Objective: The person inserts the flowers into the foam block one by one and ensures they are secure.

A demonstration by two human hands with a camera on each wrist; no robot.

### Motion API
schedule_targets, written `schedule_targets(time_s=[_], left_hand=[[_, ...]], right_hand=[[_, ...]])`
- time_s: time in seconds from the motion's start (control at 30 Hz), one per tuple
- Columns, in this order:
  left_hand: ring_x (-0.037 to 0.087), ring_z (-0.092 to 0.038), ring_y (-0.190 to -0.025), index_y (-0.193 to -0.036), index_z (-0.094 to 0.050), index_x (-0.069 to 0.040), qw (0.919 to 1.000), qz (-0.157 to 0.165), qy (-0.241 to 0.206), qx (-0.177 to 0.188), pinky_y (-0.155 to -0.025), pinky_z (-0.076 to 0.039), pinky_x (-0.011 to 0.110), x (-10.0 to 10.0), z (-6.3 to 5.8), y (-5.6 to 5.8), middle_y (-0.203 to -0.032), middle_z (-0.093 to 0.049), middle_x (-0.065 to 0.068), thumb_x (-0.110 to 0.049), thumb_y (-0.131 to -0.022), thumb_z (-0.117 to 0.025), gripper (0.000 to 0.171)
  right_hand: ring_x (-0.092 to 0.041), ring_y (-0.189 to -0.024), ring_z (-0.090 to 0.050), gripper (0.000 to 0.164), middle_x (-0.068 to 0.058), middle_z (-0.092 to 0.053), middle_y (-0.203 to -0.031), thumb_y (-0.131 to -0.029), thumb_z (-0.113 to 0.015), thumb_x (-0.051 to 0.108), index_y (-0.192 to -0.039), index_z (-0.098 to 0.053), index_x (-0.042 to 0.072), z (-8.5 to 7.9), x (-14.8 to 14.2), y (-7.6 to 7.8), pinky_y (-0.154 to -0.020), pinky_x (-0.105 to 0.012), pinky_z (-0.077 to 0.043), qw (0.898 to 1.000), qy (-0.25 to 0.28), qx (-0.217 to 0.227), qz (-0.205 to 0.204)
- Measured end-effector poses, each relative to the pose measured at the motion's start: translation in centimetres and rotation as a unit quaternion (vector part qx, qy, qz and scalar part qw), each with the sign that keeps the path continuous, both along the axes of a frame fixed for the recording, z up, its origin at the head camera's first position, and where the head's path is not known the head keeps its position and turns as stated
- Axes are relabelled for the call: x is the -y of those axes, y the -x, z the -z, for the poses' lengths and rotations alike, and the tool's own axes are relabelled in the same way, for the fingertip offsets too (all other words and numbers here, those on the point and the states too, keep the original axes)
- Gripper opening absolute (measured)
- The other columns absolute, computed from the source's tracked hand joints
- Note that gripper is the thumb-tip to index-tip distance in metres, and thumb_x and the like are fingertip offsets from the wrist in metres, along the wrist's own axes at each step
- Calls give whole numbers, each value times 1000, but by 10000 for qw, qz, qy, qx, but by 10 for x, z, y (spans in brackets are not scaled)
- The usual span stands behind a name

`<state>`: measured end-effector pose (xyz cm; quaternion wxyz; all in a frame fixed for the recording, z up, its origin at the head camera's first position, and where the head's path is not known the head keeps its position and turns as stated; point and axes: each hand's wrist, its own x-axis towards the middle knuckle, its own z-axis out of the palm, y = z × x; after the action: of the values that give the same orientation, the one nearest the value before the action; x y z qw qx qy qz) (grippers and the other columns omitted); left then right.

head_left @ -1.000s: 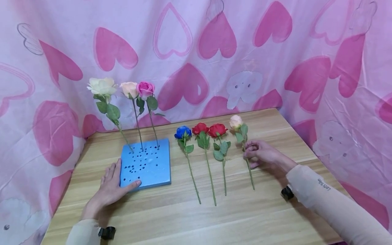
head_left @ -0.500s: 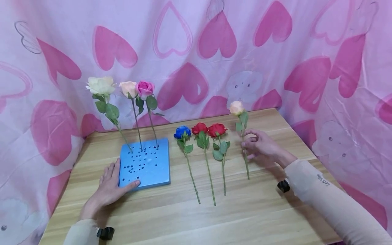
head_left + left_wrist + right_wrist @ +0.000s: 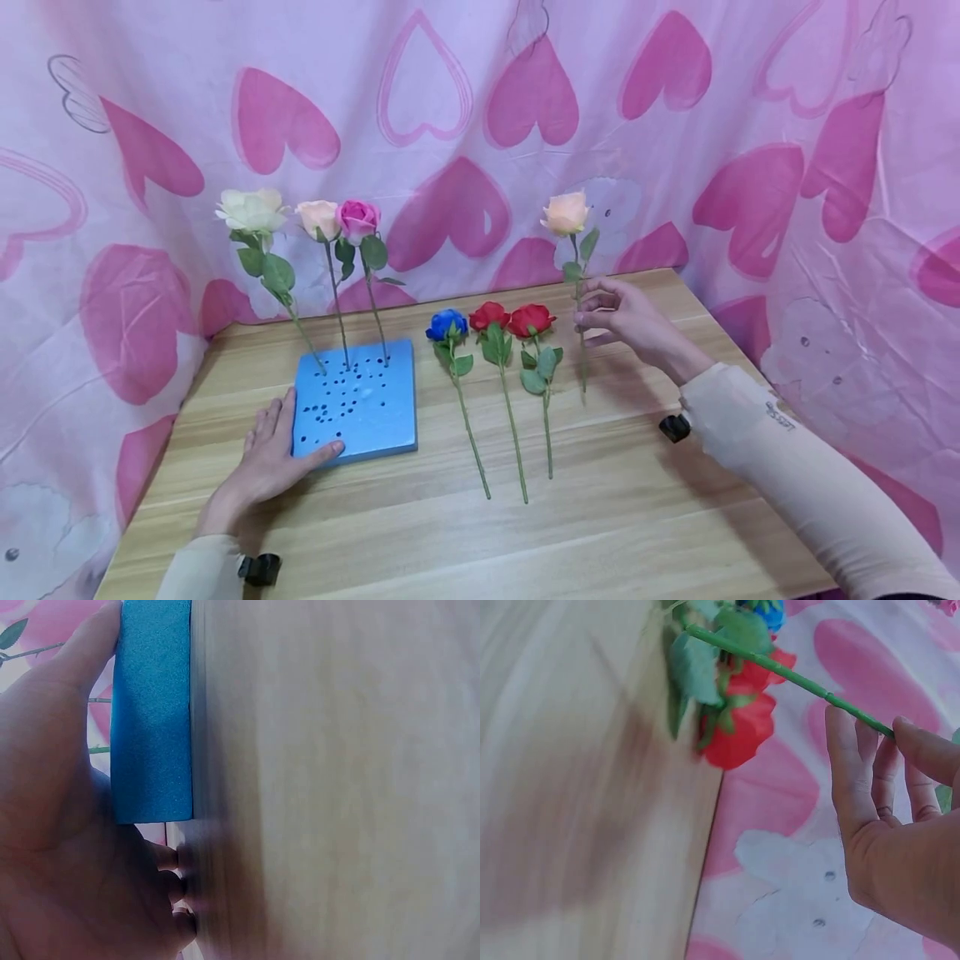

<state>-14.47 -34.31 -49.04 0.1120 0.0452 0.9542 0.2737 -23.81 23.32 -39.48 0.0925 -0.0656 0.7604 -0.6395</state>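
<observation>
Upright above the table, a peach artificial rose (image 3: 566,214) is pinched at its stem by my right hand (image 3: 626,321). In the right wrist view that green stem (image 3: 802,680) runs between thumb and fingertips. My left hand (image 3: 266,454) rests against the left side and front corner of a blue foam block (image 3: 390,425), its thumb on the top face and fingers lying straight along the side. Several holes dot the block. A white rose (image 3: 252,211), another peach rose (image 3: 318,220) and a pink rose (image 3: 358,220) stand in its back part.
A blue rose (image 3: 447,325) and two red roses, a left one (image 3: 490,316) and a right one (image 3: 532,320), lie side by side on the wooden table (image 3: 420,542), stems toward the front. A pink heart-print curtain (image 3: 450,75) hangs behind and beside the table.
My right hand has lifted the peach rose off the table, raising it upright and moving it slightly left and away from me. The left hand stays at the block.
</observation>
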Motion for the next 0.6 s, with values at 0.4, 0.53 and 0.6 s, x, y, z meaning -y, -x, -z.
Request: schedule_targets(time_s=[0.4, 0.53, 0.6], left_hand=[[71, 11, -160, -175, 13, 0, 10000, 1, 36, -12, -123, 3, 88, 1, 1, -1, -176, 8, 45, -68, -97, -74, 136], [70, 11, -160, -175, 14, 0, 10000, -2, 36, -14, -123, 3, 88, 1, 1, -1, -176, 8, 45, -69, -97, -74, 136], [70, 11, -161, -175, 14, 0, 10000, 4, 46, -21, -124, 3, 88, 2, 1, -1, -177, 8, 45, -69, -97, -74, 136]], right_hand=[[-28, -105, -76, 41, -18, -66, -119, -105, -73, -2, -143, -58, 1, -26, 43, 5, -92, -58, -67, 9994, 42, -223, -263], [-29, -103, -76, 39, -18, -67, -119, -106, -72, -2, -142, -59, -2, -36, 62, 8, -91, -55, -68, 9986, 80, -342, -389], [-28, -100, -78, 39, -18, -68, -119, -105, -72, -3, -142, -61, -2, -40, 72, 9, -90, -54, -69, 9982, 82, -403, -447]])
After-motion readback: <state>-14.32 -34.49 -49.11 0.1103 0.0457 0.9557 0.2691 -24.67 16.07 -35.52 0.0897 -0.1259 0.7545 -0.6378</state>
